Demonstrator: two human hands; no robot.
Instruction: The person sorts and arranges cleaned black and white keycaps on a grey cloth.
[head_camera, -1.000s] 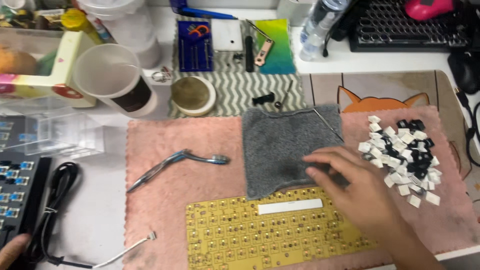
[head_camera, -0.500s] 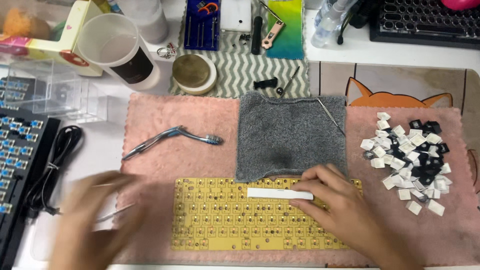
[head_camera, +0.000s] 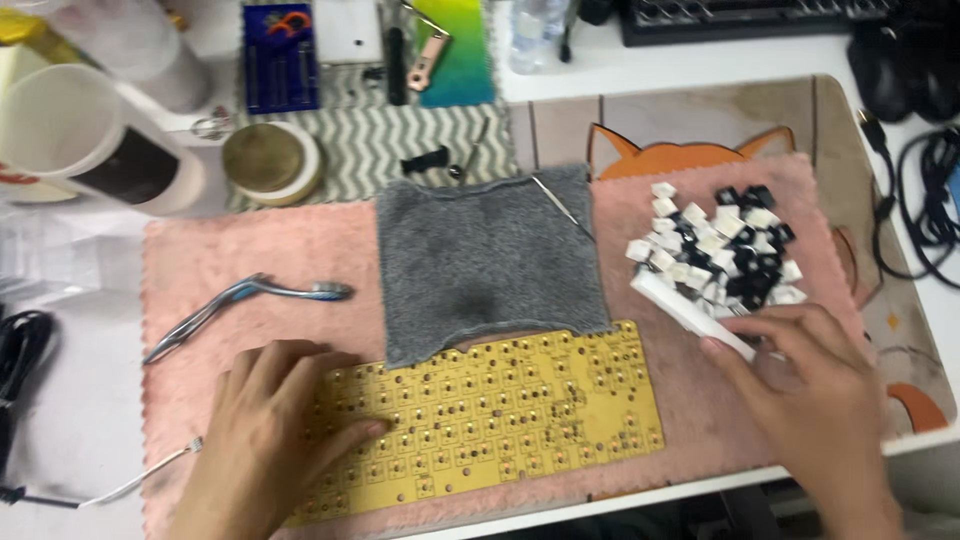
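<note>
Head view looks down on a cluttered bench (head_camera: 90, 420) covered by a pink fleece mat (head_camera: 250, 260). On the mat lies a grey cloth (head_camera: 485, 260), and just below it a yellow keyboard plate (head_camera: 500, 415), whose top edge the cloth overlaps. Left hand (head_camera: 265, 430) lies flat and spread on the plate's left end, gripping nothing. Right hand (head_camera: 810, 400) pinches a long white bar keycap (head_camera: 685, 310) at the edge of a heap of black and white keycaps (head_camera: 725, 250). A metal tool (head_camera: 240, 300) lies on the mat, left of the cloth.
</note>
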